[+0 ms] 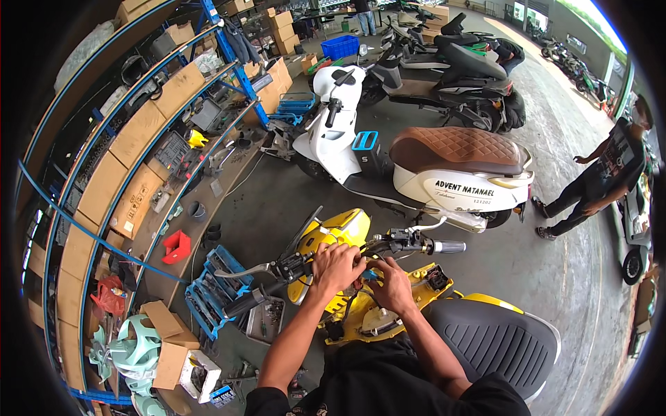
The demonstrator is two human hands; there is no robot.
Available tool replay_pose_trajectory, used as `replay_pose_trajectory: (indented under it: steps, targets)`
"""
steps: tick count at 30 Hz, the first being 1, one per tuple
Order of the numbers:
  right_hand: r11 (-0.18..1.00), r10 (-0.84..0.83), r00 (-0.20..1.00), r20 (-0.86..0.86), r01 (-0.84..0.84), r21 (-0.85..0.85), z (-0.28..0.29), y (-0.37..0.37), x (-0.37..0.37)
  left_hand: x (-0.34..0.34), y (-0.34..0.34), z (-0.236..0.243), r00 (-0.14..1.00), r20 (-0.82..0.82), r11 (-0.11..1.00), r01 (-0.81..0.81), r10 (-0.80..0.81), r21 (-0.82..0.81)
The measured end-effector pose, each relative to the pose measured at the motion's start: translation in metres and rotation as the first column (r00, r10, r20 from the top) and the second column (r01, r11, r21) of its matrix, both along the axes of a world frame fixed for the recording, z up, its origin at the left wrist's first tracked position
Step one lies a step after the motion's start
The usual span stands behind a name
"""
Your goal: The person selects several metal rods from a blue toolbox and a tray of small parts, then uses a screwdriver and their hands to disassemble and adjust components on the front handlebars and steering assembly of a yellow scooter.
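A yellow scooter stands before me with its handlebar area opened up. My left hand (336, 266) is closed, fingers curled over the middle of the handlebar, behind the yellow front cover (349, 224). Close beside it, my right hand (391, 284) is bent inward with its fingers pinched near a small blue piece (372, 275) and dark wiring. What either hand grips is hidden by the fingers. Below them lies a yellow body panel (371, 320), its inner side showing. The left handlebar grip (245, 303) is black; the right one (449, 247) looks grey. A ribbed black seat (496, 340) sits at right.
A white scooter (458, 184) with a brown seat stands ahead. To the left are an open blue toolbox (215, 290), a metal parts tray (265, 320), a red bin (177, 247) and blue-framed shelving (111, 246). A person (602, 170) stands at right; more motorcycles are behind.
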State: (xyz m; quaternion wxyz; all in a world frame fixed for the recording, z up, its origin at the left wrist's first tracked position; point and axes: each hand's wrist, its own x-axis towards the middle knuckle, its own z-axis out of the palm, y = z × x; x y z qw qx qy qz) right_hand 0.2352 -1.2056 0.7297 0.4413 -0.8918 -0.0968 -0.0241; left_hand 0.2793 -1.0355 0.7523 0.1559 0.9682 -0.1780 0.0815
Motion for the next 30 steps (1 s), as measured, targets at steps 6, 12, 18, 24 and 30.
replay_pose_trajectory:
  steps: [6, 12, 18, 24, 30]
  targets:
    - [0.996, 0.031, 0.998, 0.047, -0.027, -0.087, -0.006, -0.002, -0.006, -0.002, -0.003, 0.002, 1.0, 0.01, 1.0, 0.026, -0.026, 0.008]
    - [0.998, -0.007, 0.996, 0.088, 0.013, -0.061, -0.009, 0.003, -0.016, -0.006, 0.0, 0.003, 0.997, 0.033, 0.997, 0.072, -0.071, -0.021]
    - [0.994, -0.089, 0.979, 0.183, 0.1, -0.053, -0.015, 0.003, -0.024, -0.01, 0.003, 0.01, 0.937, 0.084, 0.914, 0.349, -0.338, -0.206]
    - [0.996, -0.075, 0.916, 0.394, 0.051, 0.07, -0.01, 0.021, -0.025, -0.014, 0.026, -0.008, 0.95, -0.005, 0.949, 0.313, -0.313, -0.032]
    - [0.978, -0.194, 0.913, 0.36, 0.153, 0.139, -0.049, 0.0, -0.017, 0.002, 0.007, 0.001, 0.883, -0.081, 0.882, 0.447, -0.461, -0.146]
